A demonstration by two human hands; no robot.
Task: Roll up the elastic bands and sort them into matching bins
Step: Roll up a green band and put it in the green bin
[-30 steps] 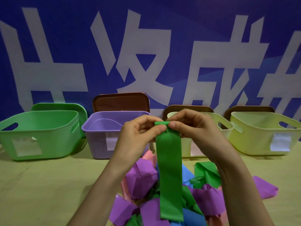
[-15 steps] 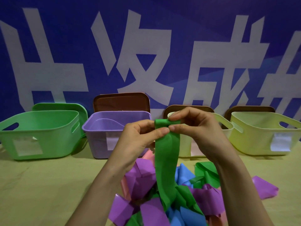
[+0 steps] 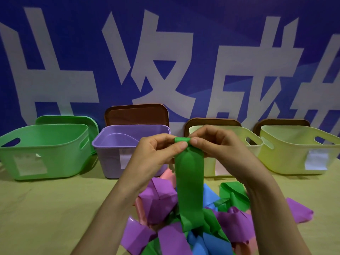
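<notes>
The green band [image 3: 189, 184] hangs from both my hands above the pile near the front edge of the tabletop.

My left hand [image 3: 156, 155] and right hand [image 3: 219, 150] each pinch its top end, thumbs and forefingers closed tight on a small rolled start, and the rest of the strip drops straight down onto the heap of loose bands [image 3: 193, 223] in purple, blue, pink and green. Along the back edge of the tabletop [image 3: 46, 208] stand four bins: a green bin [image 3: 42, 151] toward the left corner, a purple bin [image 3: 117, 148] beside it, then two pale yellow bins [image 3: 298, 151] to the right. My hands cover most of the nearer yellow one and part of the purple one. Lids [image 3: 136, 115] lean behind the bins against a blue banner [image 3: 202, 34].
</notes>
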